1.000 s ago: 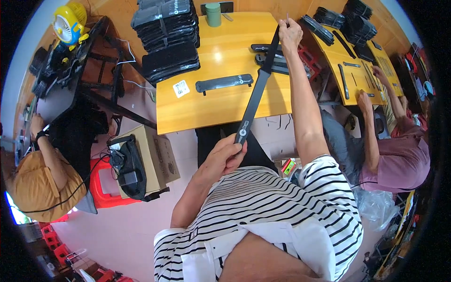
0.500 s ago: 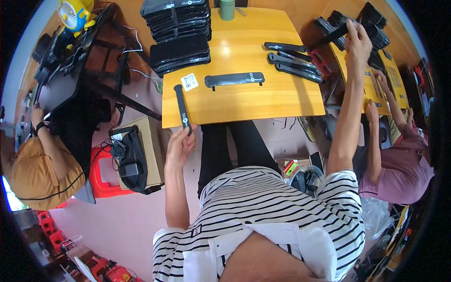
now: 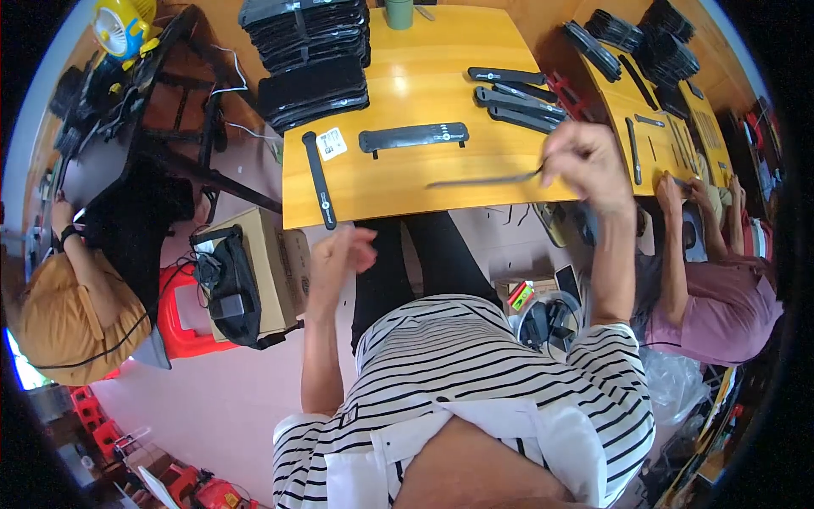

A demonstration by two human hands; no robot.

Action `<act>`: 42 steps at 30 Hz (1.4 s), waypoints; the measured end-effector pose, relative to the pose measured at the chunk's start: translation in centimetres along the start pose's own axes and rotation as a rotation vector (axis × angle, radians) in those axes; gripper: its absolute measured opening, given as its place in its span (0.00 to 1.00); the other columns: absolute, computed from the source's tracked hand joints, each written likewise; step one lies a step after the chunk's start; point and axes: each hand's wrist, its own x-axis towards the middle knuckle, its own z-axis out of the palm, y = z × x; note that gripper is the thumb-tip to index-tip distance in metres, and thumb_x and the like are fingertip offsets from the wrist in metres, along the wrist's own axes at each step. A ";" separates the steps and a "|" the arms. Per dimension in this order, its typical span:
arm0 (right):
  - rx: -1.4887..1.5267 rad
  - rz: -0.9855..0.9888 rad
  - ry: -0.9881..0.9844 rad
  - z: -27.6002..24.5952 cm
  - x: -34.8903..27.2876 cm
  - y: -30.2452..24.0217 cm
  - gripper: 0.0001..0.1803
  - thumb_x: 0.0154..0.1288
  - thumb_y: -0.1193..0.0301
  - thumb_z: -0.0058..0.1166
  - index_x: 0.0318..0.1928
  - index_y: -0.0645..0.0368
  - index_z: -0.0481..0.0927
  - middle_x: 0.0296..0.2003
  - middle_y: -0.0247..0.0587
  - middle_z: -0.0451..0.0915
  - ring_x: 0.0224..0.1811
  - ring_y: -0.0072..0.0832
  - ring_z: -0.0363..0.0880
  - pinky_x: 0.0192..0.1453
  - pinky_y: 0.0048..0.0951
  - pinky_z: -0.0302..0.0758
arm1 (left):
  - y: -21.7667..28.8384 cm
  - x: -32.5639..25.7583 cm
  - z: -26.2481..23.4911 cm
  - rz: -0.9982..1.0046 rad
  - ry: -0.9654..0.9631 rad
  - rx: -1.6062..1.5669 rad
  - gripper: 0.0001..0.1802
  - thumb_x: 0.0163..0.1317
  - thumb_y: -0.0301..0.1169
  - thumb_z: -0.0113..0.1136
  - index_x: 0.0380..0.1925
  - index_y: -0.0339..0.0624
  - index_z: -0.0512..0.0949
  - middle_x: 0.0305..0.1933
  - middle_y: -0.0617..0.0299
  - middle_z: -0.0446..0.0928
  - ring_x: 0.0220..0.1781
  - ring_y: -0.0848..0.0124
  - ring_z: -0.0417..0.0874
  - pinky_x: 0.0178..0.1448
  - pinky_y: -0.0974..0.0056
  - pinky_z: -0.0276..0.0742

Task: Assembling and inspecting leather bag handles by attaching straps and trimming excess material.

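My right hand (image 3: 585, 165) pinches one end of a thin dark strip (image 3: 483, 181), which reaches leftward over the front of the yellow table (image 3: 407, 182). It is seen nearly edge-on and slightly blurred. My left hand (image 3: 337, 256) hovers just off the table's front edge, fingers apart and blurred, holding nothing I can see. Closest to it, a narrow black band (image 3: 320, 180) with rounded ends lies on the table. A wider black band (image 3: 414, 137) with two small tabs rests in the middle, beside a white label (image 3: 326, 142).
Several black bands (image 3: 517, 100) lie at the table's right side. Tall stacks of black pieces (image 3: 312, 85) and a green canister (image 3: 398, 13) stand behind. A person in mauve (image 3: 721, 297) works at the right-hand table; another in orange (image 3: 80, 310) sits left. A cardboard box (image 3: 270, 271) stands left below.
My right hand has swung from the far right back toward me with the strip. My left hand has let go of the narrow band, now lying on the table. The view has shifted slightly.
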 end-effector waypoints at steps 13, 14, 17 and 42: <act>-0.026 0.040 -0.499 2.5 -1.1 2.4 0.06 0.51 0.76 0.60 0.28 0.65 0.79 0.23 0.33 0.78 0.27 0.16 0.74 0.32 0.18 0.70 | 3.2 2.3 6.3 0.136 -0.119 0.281 0.17 0.64 0.35 0.45 0.39 0.34 0.78 0.23 0.64 0.74 0.22 0.75 0.74 0.31 0.72 0.69; 0.018 0.068 -0.500 2.5 -1.3 2.4 0.06 0.50 0.76 0.61 0.28 0.65 0.79 0.22 0.32 0.78 0.26 0.16 0.73 0.32 0.18 0.69 | 2.8 2.2 6.2 0.170 -0.093 0.213 0.16 0.64 0.34 0.46 0.38 0.33 0.78 0.23 0.64 0.74 0.22 0.76 0.74 0.30 0.72 0.69; 0.105 0.133 -0.481 3.1 -1.5 2.9 0.06 0.47 0.77 0.62 0.28 0.64 0.79 0.23 0.31 0.78 0.24 0.14 0.72 0.28 0.17 0.67 | 2.6 1.8 6.8 0.161 -0.009 0.071 0.13 0.63 0.31 0.49 0.39 0.33 0.78 0.26 0.62 0.76 0.23 0.77 0.75 0.30 0.74 0.69; 0.363 0.408 0.234 5.2 3.8 16.5 0.06 0.56 0.72 0.58 0.29 0.60 0.75 0.15 0.27 0.68 0.10 0.11 0.57 0.13 0.14 0.51 | -0.9 11.4 1.9 0.006 0.235 -0.154 0.09 0.59 0.29 0.55 0.34 0.34 0.79 0.24 0.65 0.75 0.22 0.81 0.73 0.28 0.77 0.70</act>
